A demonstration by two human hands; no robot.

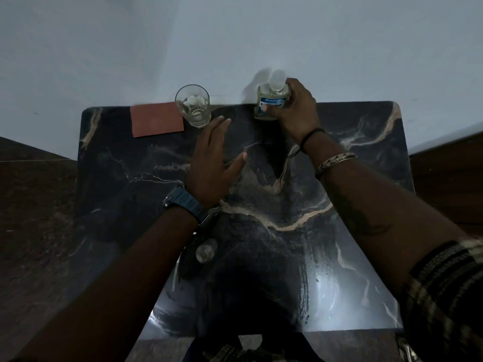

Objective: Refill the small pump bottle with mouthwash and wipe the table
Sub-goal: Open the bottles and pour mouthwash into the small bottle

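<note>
A mouthwash bottle (270,99) with a clear cap and a blue-and-white label stands upright at the far edge of the dark marble table (339,194). My right hand (295,111) is wrapped around its right side. My left hand (213,163) hovers open above the table's middle, fingers spread, holding nothing. A small clear bottle (206,250) lies on the table near me, partly hidden under my left forearm. A reddish-brown cloth (156,122) lies flat at the far left of the table.
A clear drinking glass (194,105) stands beside the cloth at the far edge. A pale wall rises right behind the table. Dark floor shows on both sides. The near part of the table looks wet and shiny.
</note>
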